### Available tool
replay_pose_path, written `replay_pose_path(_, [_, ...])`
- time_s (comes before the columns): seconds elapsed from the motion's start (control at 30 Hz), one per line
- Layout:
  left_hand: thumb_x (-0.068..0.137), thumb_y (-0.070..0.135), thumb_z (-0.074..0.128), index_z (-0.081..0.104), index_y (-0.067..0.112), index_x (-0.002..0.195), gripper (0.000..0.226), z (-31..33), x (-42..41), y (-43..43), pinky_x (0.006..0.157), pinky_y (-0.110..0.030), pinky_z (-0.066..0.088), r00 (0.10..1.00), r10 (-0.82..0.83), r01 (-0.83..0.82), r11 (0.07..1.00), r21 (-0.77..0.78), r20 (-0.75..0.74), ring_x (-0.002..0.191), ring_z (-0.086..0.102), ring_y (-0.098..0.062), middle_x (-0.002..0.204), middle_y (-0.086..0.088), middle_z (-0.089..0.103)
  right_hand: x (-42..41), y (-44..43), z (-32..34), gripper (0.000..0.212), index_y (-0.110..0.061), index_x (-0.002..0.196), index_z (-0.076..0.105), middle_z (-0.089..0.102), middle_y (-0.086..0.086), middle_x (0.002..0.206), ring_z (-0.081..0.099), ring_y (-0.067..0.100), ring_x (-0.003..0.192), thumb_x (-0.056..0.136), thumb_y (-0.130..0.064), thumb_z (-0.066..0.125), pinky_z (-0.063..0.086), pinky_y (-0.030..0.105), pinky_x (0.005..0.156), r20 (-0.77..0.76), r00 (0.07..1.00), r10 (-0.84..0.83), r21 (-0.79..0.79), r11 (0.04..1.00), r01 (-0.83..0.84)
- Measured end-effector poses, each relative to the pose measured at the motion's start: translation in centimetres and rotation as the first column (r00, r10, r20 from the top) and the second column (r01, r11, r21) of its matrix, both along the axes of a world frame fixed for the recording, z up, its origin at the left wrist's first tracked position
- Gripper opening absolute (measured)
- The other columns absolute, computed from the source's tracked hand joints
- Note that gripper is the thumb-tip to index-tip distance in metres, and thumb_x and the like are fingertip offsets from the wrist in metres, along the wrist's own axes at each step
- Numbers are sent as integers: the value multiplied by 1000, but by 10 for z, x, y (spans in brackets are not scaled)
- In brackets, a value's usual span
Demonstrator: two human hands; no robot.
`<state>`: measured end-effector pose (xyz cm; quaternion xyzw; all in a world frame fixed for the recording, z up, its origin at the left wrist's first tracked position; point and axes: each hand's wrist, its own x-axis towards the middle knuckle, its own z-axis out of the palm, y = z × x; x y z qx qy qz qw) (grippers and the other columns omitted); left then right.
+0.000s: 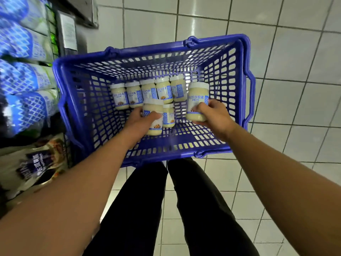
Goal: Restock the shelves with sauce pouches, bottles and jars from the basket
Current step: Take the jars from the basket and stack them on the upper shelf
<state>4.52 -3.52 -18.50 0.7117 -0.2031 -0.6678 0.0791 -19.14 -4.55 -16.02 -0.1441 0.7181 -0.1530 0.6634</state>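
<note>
View from above into a blue plastic basket (147, 51) standing on a white tiled floor (295, 52) in front of my black-trousered legs (140, 209). My left hand (137, 124) grips a jar of cream-coloured salad dressing (155, 126): the thumb (154, 116) lies across its blue-and-white label, and the remaining fingers are hidden behind the glass. My right hand (212, 117) holds a second jar (197, 97), its fingers (201, 108) curled round the lower half of the label and its white lid pointing away from me. Both held jars are inside the basket walls; I cannot tell whether either touches the bottom. Between my two sets of fingers, just beside the left-hand jar, sits a sixth loose jar (168, 115). Beyond my fingertips, against the far part of the basket floor, a row of five jars (147, 91) stands side by side, lids away from me, labels facing up toward the camera. To the right of my right-hand fingers, a basket handle (251, 100) hangs folded down outside the rim. Well to the left of my left-hand fingers, outside the basket, the shelving carries blue-and-white pouches (24, 78), blurred, and below them a dark printed pouch (36, 163).
</note>
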Motion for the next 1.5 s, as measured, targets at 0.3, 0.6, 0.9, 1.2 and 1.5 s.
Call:
replay_pose_path(0.3, [59, 47, 75, 67, 29, 101, 46, 171, -10, -12, 89, -47, 56, 972, 102, -131, 984, -124, -214, 95, 70, -19, 96, 8, 75, 13, 15, 177, 27, -8, 93, 59, 73, -3, 73, 72, 14, 70, 67, -13, 61, 57, 28, 61, 225, 963, -151, -99, 979, 177])
replay_pose_path(0.6, [72, 51, 75, 56, 21, 133, 71, 350, -5, -4, 99, -42, 50, 939, 189, -231, 966, -120, -287, 115, 65, -22, 127, -4, 68, 45, 22, 362, 63, 3, 134, 47, 62, 24, 116, 60, 38, 105, 72, -10, 56, 47, 56, 97, 367, 905, -214, -210, 929, 305])
replay_pose_path(0.9, [67, 56, 82, 46, 17, 145, 94, 490, 12, -17, 107, -54, 43, 867, 340, -436, 872, -224, -365, 128, 57, -29, 138, -8, 60, 79, 17, 489, 54, -4, 128, 55, 71, 19, 112, 69, 34, 96, 79, -23, 64, 57, 52, 86, 340, 932, -127, -364, 896, 255])
replay_pose_path(1.2, [79, 40, 68, 61, 24, 120, 44, 586, 33, -1, 70, -34, 60, 807, 334, -550, 726, -413, -487, 92, 74, -16, 104, 0, 77, 95, 3, 577, 38, -10, 113, 61, 74, 19, 100, 72, 34, 86, 79, -28, 66, 61, 43, 70, 410, 911, 34, -480, 858, 184])
replay_pose_path(1.5, [72, 47, 79, 49, 13, 142, 83, 648, 35, 36, 82, -47, 58, 669, 537, -742, 447, -500, -513, 105, 69, -33, 125, -19, 67, 108, -14, 634, 42, -22, 101, 67, 76, 13, 96, 72, 27, 81, 64, -41, 71, 60, 49, 73, 340, 846, 411, -658, 747, -99])
